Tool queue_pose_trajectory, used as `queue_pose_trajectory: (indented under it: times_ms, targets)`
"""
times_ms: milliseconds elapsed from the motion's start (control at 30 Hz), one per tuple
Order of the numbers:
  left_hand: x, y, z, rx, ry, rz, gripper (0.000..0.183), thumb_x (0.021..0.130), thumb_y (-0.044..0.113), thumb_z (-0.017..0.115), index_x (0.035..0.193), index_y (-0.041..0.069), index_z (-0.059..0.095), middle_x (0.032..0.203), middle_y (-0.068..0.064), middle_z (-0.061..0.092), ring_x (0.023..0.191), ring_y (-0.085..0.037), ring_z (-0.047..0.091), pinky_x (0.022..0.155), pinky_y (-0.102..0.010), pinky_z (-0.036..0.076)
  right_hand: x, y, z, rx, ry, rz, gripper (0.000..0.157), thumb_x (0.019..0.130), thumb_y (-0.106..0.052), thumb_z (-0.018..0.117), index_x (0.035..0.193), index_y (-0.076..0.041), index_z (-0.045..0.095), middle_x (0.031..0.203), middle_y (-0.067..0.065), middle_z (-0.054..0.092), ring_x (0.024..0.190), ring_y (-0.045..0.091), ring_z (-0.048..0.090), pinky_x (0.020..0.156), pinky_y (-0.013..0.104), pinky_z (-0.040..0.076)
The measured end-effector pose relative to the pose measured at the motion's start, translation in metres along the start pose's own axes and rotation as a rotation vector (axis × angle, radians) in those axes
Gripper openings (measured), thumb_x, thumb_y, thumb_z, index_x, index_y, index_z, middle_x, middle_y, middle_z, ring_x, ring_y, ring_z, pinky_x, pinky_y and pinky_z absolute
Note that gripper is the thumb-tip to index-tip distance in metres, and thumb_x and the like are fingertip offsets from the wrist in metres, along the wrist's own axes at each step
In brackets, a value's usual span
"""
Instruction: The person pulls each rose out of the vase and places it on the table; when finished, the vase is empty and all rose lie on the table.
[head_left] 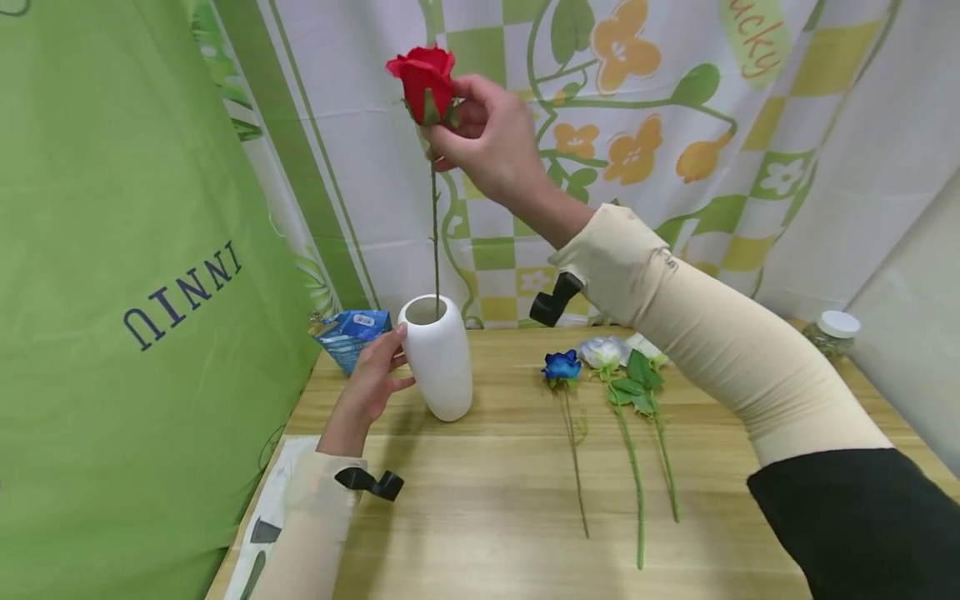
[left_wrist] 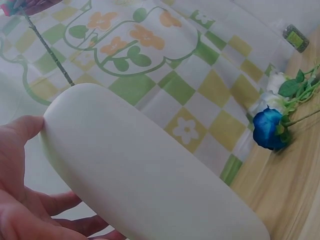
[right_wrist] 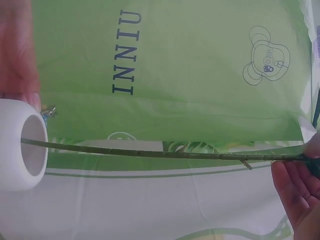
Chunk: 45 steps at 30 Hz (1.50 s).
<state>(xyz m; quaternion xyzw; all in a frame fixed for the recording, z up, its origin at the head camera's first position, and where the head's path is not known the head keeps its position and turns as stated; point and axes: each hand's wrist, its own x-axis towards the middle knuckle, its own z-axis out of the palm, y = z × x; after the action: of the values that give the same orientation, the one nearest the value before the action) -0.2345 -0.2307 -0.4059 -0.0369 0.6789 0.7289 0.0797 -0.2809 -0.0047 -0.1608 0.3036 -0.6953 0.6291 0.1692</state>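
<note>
A red rose (head_left: 426, 79) is pinched just under its bloom by my right hand (head_left: 495, 137). Its long stem (right_wrist: 165, 154) runs down into the mouth of a white vase (head_left: 442, 367); the stem's lower end is hidden inside. My left hand (head_left: 371, 379) holds the vase from its left side, thumb near the rim and fingers lower on the wall. The vase stands upright on the wooden table (head_left: 495, 500). To its right lie a blue rose (head_left: 562, 367) and two white flowers, one of them a pale rose (head_left: 603, 353), partly overlapping.
Behind the vase stands a blue packet (head_left: 351, 337). A lidded jar (head_left: 832, 333) sits at the back right. The patterned curtain (head_left: 495, 225) hangs along the back, and a green cloth (head_left: 150, 400) closes off the left side. A white printed sheet (head_left: 258, 517) lies at the left edge.
</note>
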Motion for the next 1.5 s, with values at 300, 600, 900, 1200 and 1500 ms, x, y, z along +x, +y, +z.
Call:
queue_pose_trajectory:
  times_ms: [300,600,900,1200,1500]
  targets:
    - [-0.002,0.0,0.001,0.005,0.0,0.006,0.061,0.103,0.044,0.046,0.148,0.004,0.039,0.149,-0.019,0.043,0.136,-0.036,0.043,0.109,-0.065,0.04,0.002,-0.004,-0.017,0.098,0.068,-0.02,0.037,0.086,-0.002,0.072,0.122,0.001,0.062,0.087,0.009,0.071,0.071,0.022,0.07,0.069,0.032,0.062]
    - [-0.001,0.0,-0.002,0.01,0.01,0.002,0.06,0.104,0.044,0.045,0.147,0.004,0.039,0.145,-0.016,0.044,0.135,-0.035,0.043,0.109,-0.064,0.041,0.001,-0.013,-0.035,0.132,0.118,-0.045,0.038,0.086,0.001,0.069,0.123,0.0,0.061,0.086,0.007,0.071,0.07,0.021,0.07,0.069,0.029,0.061]
    - [-0.001,0.0,-0.004,0.015,0.002,-0.001,0.058,0.103,0.046,0.046,0.144,0.005,0.042,0.148,-0.017,0.044,0.135,-0.034,0.044,0.109,-0.062,0.041,-0.011,0.006,-0.06,0.035,0.111,0.033,0.035,0.086,0.0,0.071,0.119,0.0,0.062,0.085,0.005,0.073,0.068,0.018,0.07,0.066,0.029,0.061]
    - [0.0,-0.001,-0.004,0.022,-0.002,0.018,0.059,0.103,0.047,0.046,0.146,0.006,0.042,0.149,-0.017,0.043,0.136,-0.035,0.044,0.108,-0.063,0.042,-0.033,0.045,-0.099,0.044,0.134,0.245,0.027,0.083,0.001,0.072,0.108,-0.002,0.063,0.071,0.001,0.069,0.061,0.012,0.068,0.059,0.027,0.06]
    - [-0.002,-0.002,-0.004,0.012,-0.006,0.025,0.058,0.104,0.044,0.045,0.145,0.004,0.041,0.147,-0.018,0.043,0.136,-0.037,0.042,0.109,-0.064,0.04,-0.058,0.07,-0.133,-0.086,0.104,0.395,0.024,0.087,-0.001,0.069,0.11,-0.001,0.062,0.067,-0.004,0.069,0.06,0.008,0.069,0.059,0.026,0.06]
